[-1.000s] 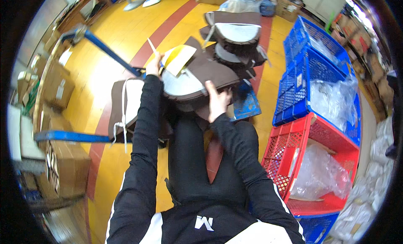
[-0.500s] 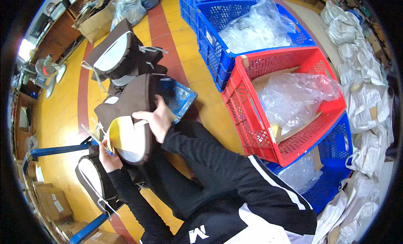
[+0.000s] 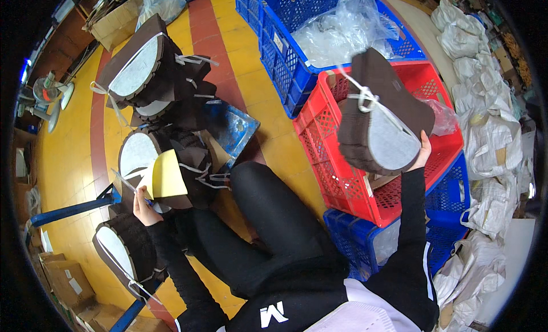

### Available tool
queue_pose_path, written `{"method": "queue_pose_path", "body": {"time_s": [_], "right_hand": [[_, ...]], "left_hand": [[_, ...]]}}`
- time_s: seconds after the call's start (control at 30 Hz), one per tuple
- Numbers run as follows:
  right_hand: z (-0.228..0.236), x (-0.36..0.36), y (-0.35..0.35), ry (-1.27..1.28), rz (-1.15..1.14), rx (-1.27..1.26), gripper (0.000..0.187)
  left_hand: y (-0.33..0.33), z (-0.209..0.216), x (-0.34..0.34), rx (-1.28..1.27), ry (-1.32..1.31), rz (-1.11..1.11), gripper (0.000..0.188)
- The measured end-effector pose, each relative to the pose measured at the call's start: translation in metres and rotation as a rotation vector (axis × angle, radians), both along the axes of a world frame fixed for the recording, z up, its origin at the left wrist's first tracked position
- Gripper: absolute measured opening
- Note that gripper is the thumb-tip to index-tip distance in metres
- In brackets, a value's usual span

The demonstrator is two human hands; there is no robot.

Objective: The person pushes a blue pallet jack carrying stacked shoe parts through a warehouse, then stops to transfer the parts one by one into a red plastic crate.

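My right hand (image 3: 423,152) grips the edge of a bundle of dark brown sole-shaped pieces (image 3: 379,98), held over the red crate. White string is knotted round this bundle, and a pale sole-shaped piece lies on its face. In my left hand (image 3: 145,209) are a yellow paper sheet (image 3: 168,178) and a thin pointed tool (image 3: 123,180) with a blue part at the fingers; its kind I cannot make out. Just behind that hand, a tied brown bundle with a white face (image 3: 136,151) rests among several others.
A red crate (image 3: 319,186) with clear plastic stands on a blue crate (image 3: 348,235); another blue crate (image 3: 291,83) is behind it. More tied bundles (image 3: 137,63) are stacked at the left, beside a blue metal bar (image 3: 77,209). White sacks (image 3: 485,138) line the right.
My right hand has moved from the left stack to above the red crate, carrying a brown bundle. The left hand stays near its place, the yellow sheet now standing more upright.
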State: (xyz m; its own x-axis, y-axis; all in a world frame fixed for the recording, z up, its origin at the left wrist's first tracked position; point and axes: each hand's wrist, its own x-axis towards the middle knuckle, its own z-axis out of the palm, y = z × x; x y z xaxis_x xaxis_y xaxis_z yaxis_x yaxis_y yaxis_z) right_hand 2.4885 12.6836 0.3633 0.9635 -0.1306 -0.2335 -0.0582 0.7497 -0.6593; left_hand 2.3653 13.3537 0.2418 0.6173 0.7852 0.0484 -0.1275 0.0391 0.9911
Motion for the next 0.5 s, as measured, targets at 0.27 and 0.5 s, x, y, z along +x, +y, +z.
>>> {"method": "queue_pose_path", "body": {"time_s": [0.27, 0.5], "right_hand": [[-0.138, 0.010, -0.089, 0.434, -0.440, 0.052, 0.044], [-0.191, 0.073, -0.052, 0.526, -0.630, -0.115, 0.037]], "left_hand": [[-0.005, -0.002, 0.001, 0.057, -0.020, -0.022, 0.021], [0.007, 0.001, -0.007, 0.070, 0.015, 0.017, 0.019]]}}
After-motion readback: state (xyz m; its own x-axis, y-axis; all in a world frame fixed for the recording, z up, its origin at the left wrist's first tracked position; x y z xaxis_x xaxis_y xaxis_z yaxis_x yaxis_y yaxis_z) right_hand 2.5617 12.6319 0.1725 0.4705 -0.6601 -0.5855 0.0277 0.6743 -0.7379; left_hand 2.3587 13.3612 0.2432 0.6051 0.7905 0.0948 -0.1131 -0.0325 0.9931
